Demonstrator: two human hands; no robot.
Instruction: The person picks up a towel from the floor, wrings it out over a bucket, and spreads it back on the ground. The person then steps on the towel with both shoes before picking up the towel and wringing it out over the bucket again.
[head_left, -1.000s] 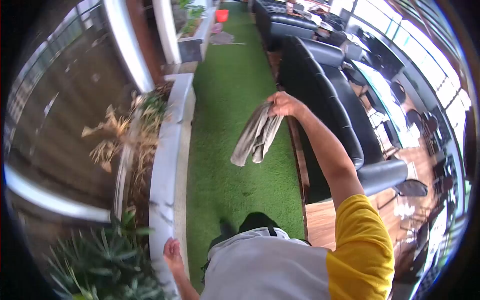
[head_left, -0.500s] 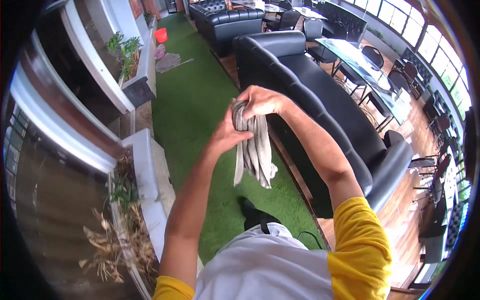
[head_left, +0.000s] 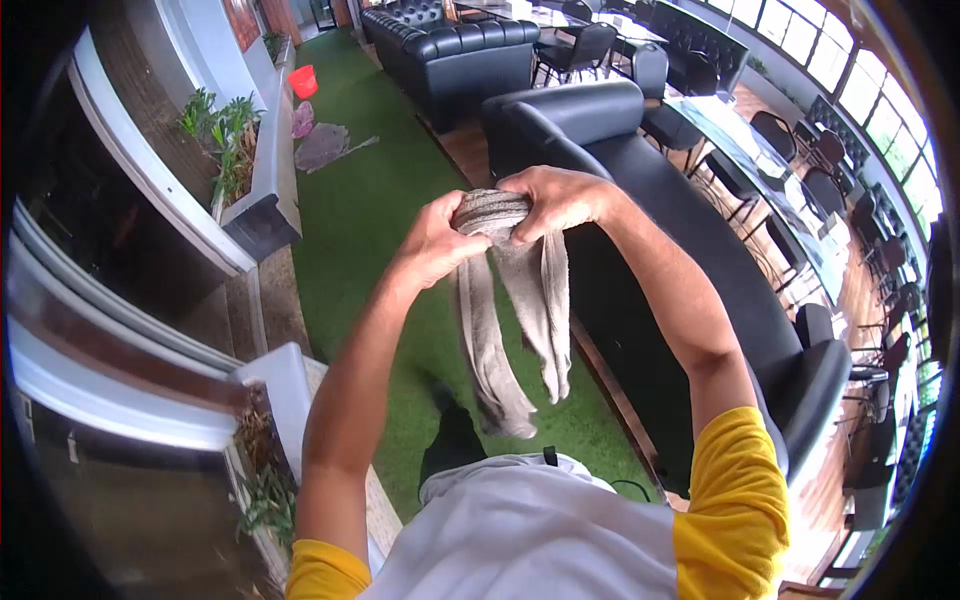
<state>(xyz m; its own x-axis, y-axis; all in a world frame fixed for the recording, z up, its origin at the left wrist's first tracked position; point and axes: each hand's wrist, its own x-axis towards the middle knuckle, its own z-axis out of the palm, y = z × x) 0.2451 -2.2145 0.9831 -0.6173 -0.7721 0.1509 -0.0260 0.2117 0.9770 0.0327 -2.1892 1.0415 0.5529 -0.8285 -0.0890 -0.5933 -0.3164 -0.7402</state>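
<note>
A greyish-white cloth (head_left: 505,290) hangs from both my hands in front of my chest, above the green carpet. Its top is bunched into folds between the hands, and two long ends dangle below. My left hand (head_left: 437,240) grips the left side of the bunched part, thumb toward me. On the other side my right hand (head_left: 560,205) pinches the cloth between thumb and curled fingers. Some fingertips of both hands are hidden behind the fabric.
Right of the green carpet (head_left: 350,230) stands a long black sofa (head_left: 560,140), with a glass table (head_left: 740,135) and chairs beyond. Planters (head_left: 265,195) line the left side. Farther ahead are a red bucket (head_left: 302,82) and a grey cloth (head_left: 325,147) on the carpet.
My hands have moved apart, spreading the cloth's top between them. Its ends now hang lower and separate. The view has shifted slightly forward along the carpet.
</note>
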